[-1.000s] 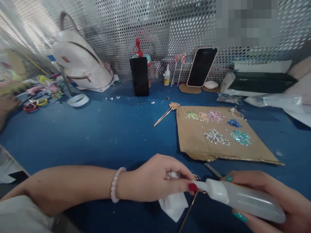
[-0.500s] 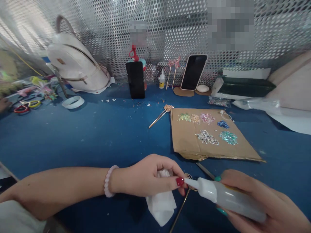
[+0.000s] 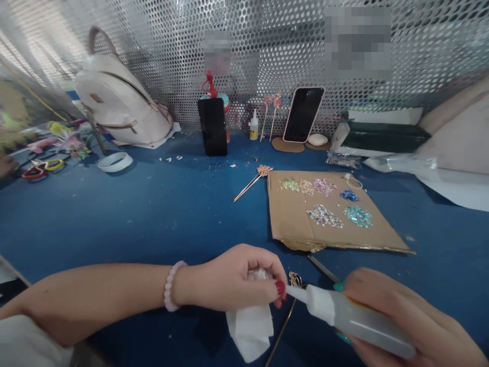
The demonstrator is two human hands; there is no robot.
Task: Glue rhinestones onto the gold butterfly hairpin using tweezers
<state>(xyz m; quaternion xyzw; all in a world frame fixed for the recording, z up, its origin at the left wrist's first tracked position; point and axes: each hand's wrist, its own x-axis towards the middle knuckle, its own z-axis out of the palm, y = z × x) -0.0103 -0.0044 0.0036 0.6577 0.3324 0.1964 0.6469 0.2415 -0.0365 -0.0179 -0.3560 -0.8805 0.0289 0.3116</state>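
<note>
My left hand [image 3: 244, 280] is closed around a crumpled white tissue [image 3: 252, 326], whose loose end hangs below the palm. Its red-nailed thumb and fingertips meet at the nozzle tip of a translucent glue bottle [image 3: 367, 321]. My right hand [image 3: 412, 316] grips that bottle, tilted with the nozzle pointing left. Just behind the nozzle is a gold hairpin [image 3: 295, 279] with an openwork head, its long stem slanting down toward the lower edge. Whether my left fingers touch the hairpin, I cannot tell. A thin metal tool [image 3: 321, 268] runs under my right hand.
A cardboard sheet [image 3: 290, 219] bears several piles of coloured sequins. Another gold hairpin [image 3: 252, 182] lies beside it. Behind stand two phones, one black [image 3: 213, 126], a small glue bottle [image 3: 253, 127] and pink-topped hairpins [image 3: 273, 112]. A tape roll [image 3: 115, 161], scissors [image 3: 44, 167] and backpack [image 3: 118, 102] are left.
The glue bottle and my right hand have shifted slightly left and down. My left fingertips have drawn back a little from the hairpin head, which shows more clearly now.
</note>
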